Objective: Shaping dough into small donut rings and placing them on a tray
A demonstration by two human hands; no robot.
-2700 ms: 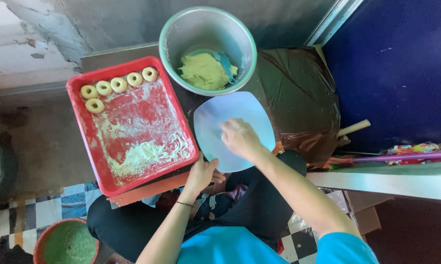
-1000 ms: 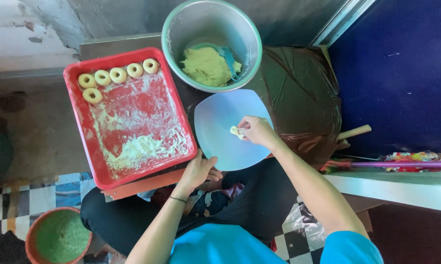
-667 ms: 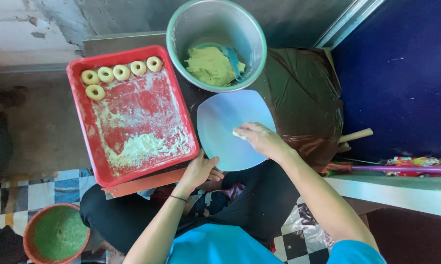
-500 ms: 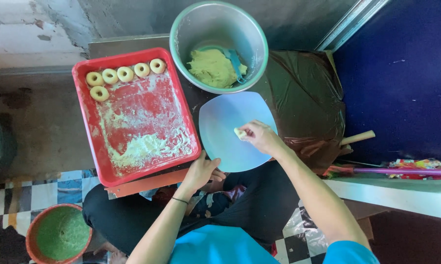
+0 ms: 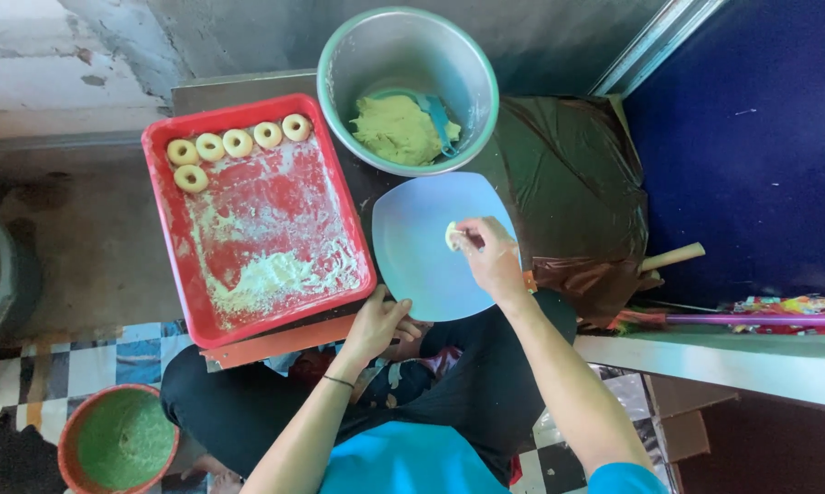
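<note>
My right hand point(image 5: 490, 256) pinches a small lump of pale dough point(image 5: 452, 236) over a light blue plate point(image 5: 412, 265). My left hand point(image 5: 380, 322) rests with curled fingers on the near edge of the board, at the corner of a red tray point(image 5: 170, 247). The tray is dusted with flour, and several ring-shaped dough pieces point(image 5: 238, 143) lie along its far edge. Beyond the plate stands a metal bowl point(image 5: 339, 69) with a mound of yellowish dough point(image 5: 396, 128) and a blue scraper.
A dark plastic sheet point(image 5: 572, 183) covers the surface to the right, with a wooden handle point(image 5: 673, 257) sticking out. A red bucket of green liquid point(image 5: 119, 439) stands on the checkered floor at lower left. A white ledge point(image 5: 733, 366) runs along the right.
My right hand, first flat on the plate, now pinches a dough lump with fingers closed around it. My left hand has stayed at the tray's corner.
</note>
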